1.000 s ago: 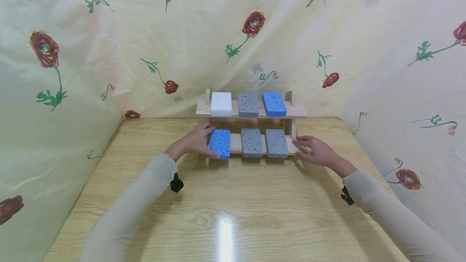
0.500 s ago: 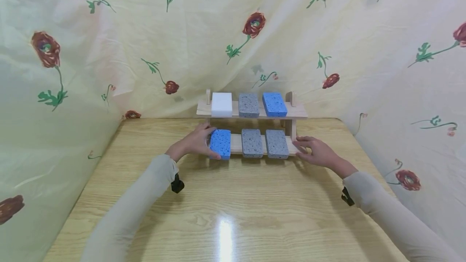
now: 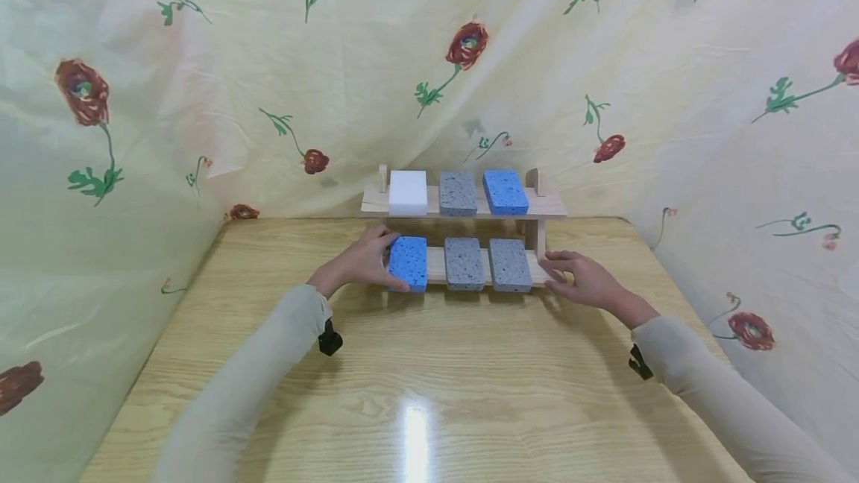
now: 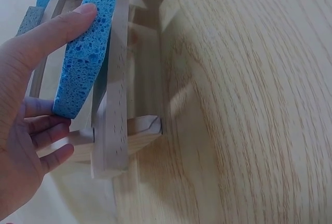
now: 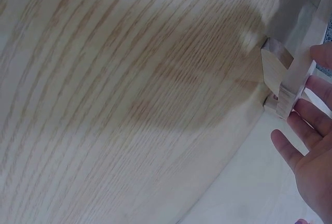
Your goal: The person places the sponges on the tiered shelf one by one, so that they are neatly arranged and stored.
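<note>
A blue speckled sponge (image 3: pixel 408 264) is at the left end of the lower board of a wooden two-tier rack (image 3: pixel 463 216). My left hand (image 3: pixel 365 259) pinches it, thumb on the near edge and fingers at the far edge. In the left wrist view, the sponge (image 4: pixel 85 58) slants against the rack's edge, the thumb pressing one end. My right hand (image 3: pixel 582 279) holds the right end of the lower board. In the right wrist view, that hand's (image 5: pixel 314 146) thumb and forefinger lie on either side of the board end, the other fingers loosely spread.
Two grey sponges (image 3: pixel 464 264) (image 3: pixel 510 264) lie on the lower board, right of the blue one. The upper board bears a white sponge (image 3: pixel 408 193), another grey sponge (image 3: pixel 458 194) and another blue sponge (image 3: pixel 506 192). A wood-grain table (image 3: pixel 416 364) extends in front; flowered cloth (image 3: pixel 376 80) hangs behind.
My left hand and the blue sponge have shifted very slightly right and back along the lower board. My right hand stays at the board's right end.
</note>
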A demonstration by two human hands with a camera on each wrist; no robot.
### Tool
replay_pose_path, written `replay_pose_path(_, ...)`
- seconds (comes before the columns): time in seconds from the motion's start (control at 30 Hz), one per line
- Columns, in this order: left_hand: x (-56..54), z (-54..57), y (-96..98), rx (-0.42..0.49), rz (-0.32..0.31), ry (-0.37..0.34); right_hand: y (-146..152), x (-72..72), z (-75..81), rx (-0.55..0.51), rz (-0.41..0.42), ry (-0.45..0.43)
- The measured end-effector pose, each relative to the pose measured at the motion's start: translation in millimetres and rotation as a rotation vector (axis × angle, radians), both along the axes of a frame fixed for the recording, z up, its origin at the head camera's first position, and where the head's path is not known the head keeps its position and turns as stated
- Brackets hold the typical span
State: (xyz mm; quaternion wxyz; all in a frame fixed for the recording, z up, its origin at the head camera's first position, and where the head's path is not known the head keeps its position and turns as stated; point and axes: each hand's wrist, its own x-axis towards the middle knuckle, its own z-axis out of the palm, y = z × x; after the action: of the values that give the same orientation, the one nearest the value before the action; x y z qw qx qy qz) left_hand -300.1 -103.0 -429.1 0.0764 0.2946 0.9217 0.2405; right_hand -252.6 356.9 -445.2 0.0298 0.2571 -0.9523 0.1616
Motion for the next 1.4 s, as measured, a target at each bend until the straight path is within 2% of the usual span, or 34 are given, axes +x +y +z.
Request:
replay_pose_path(0.3, -2.4, -3.6, 2.3, 0.004, 0.005, 0.003, 1.0, -0.4, -1.1, -0.005, 0.004, 0.006)
replay_pose_path(0.6, -3.2, -3.6, 4.7, 0.003, 0.038, -0.019, 1.1, -2.1, 0.5, 0.004, 0.004, 0.014)
replay_pose_path(1.03, -4.8, -5.6, 10.1, -0.063, 0.033, 0.059, 0.7, -1.0, -0.3, -0.008, 0.004, 0.002)
replay_pose_path(1.4, -4.7, -4.1, 12.4, -0.097, 0.024, 0.074, 1.3, -1.3, -1.3, 0.003, 0.008, 0.021)
